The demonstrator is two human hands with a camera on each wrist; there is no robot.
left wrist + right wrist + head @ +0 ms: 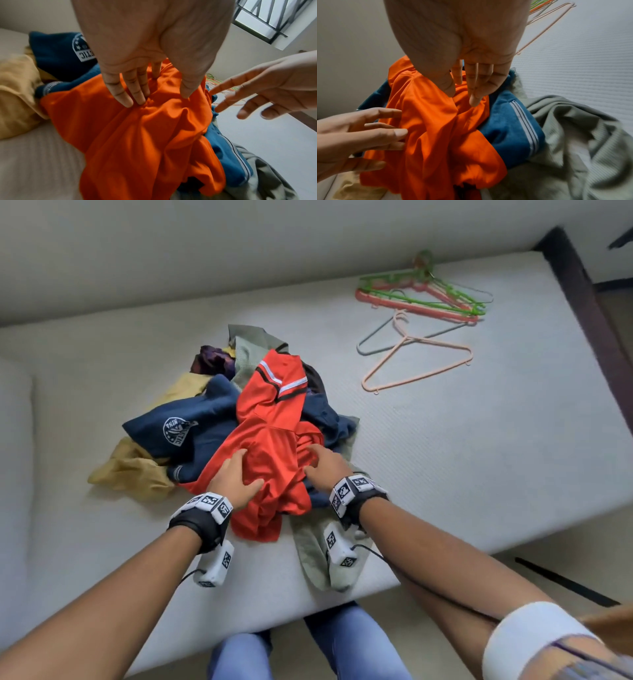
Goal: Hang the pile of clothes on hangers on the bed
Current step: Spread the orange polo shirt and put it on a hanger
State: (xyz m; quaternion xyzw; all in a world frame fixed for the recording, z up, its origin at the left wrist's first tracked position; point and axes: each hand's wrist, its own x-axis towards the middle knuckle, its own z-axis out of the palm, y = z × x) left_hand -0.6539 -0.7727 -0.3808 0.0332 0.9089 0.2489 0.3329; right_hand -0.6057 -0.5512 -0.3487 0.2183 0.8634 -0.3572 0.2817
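My left hand (pixel 236 477) lies spread on the orange shirt (pixel 270 446), fingertips pressing into its folds; my right hand (pixel 325 462) is open too, fingers touching its far edge, gripping nothing yet. The shirt tops the pile of clothes (pixel 191 419) on the bed (pixel 479 457). Beyond, the hangers (pixel 421 299) lie bare, so nothing is hung.

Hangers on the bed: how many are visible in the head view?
About 5, though overlaps may hide more: a peach hanger nearest the pile, a grey hanger under it, and a far stack with green, red and thin wire ones.
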